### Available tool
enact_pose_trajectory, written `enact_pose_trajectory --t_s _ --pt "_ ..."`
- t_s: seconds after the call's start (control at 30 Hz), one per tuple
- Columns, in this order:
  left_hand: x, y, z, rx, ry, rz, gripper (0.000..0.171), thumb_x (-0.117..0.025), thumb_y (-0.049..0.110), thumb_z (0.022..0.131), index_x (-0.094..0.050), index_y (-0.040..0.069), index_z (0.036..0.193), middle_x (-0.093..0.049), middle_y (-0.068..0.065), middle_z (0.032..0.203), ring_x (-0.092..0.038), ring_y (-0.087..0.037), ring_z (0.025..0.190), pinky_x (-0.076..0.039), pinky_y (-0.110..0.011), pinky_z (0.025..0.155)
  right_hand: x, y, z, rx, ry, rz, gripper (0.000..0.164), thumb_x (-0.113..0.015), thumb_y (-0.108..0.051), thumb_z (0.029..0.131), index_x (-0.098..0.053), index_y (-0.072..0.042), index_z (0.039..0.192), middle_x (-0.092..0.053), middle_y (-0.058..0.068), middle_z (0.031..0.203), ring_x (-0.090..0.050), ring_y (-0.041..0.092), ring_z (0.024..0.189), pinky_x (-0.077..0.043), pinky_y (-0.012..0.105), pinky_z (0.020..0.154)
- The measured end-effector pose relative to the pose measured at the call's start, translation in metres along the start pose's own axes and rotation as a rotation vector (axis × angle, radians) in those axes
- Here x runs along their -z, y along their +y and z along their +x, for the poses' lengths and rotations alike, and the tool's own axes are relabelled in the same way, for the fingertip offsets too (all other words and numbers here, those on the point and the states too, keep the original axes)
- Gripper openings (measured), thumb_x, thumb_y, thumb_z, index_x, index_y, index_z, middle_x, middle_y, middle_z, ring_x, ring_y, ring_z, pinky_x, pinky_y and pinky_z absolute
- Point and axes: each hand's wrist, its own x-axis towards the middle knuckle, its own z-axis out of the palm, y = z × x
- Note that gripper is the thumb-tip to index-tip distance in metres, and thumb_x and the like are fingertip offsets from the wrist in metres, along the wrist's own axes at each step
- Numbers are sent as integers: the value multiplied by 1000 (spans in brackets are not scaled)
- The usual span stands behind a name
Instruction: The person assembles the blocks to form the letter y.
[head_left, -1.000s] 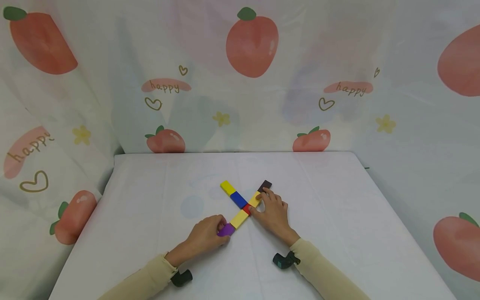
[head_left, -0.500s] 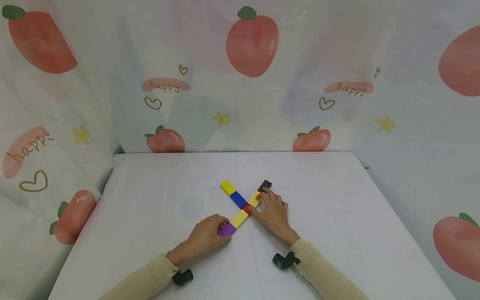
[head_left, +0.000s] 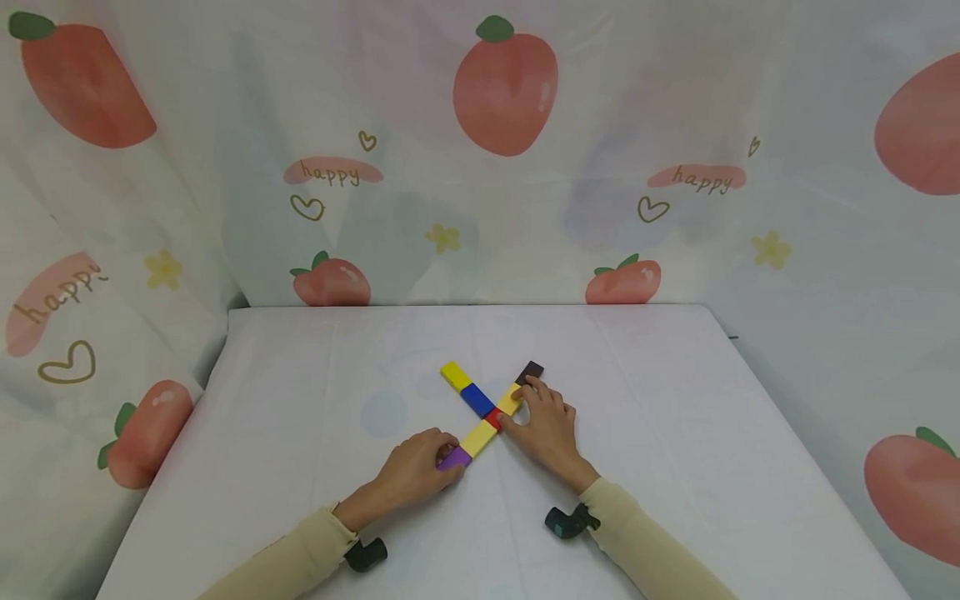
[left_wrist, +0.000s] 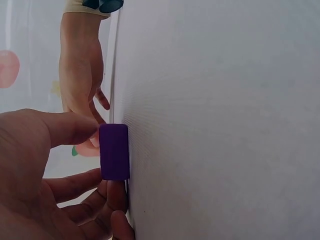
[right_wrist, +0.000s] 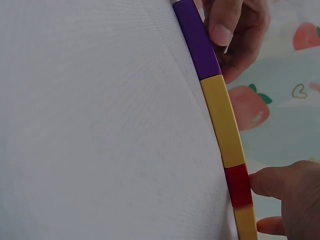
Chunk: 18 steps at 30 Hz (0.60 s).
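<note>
Several flat rectangular blocks lie in two joined lines on the white table. My left hand (head_left: 412, 464) pinches the purple block (left_wrist: 115, 152) at the near end, thumb on one side and fingers on the other. A pale yellow block (head_left: 478, 438) adjoins the purple one, followed by a small red block (right_wrist: 239, 185). My right hand (head_left: 546, 423) lies over the far part of this line. Its thumb touches the red block, and a fingertip rests on the second pale yellow block (head_left: 509, 400). Beyond that is a dark block (head_left: 530, 372), close to the other fingers.
From the red block, a blue block (head_left: 477, 400) and a bright yellow block (head_left: 454, 376) branch off to the far left. The white tabletop (head_left: 660, 417) spreads around the blocks. Behind it hangs a fruit-print curtain (head_left: 525, 225). A black camera (head_left: 567, 522) is strapped to the right wrist.
The left hand has nudged the purple block slightly to the right and away, against the pale yellow block. The right hand and the other blocks look unmoved.
</note>
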Motion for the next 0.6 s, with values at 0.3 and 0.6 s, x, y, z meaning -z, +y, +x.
enact_pose_trajectory --t_s 0.3,0.6 --pt "5 -5 6 56 16 -46 30 -69 32 90 -67 12 113 -60 5 88 -50 -7 73 -43 -20 60 1 0 0 6 20 76 46 -68 -43 87 -61 -16 124 -43 7 152 -44 37 133 -30 59 100" --pt "23 -14 18 55 80 -135 30 -68 26 92 -67 10 117 -66 1 100 -60 -12 90 -52 -28 76 15 7 7 27 -33 136 46 -65 -38 92 -57 -12 129 -47 12 147 -44 36 137 -34 61 107"
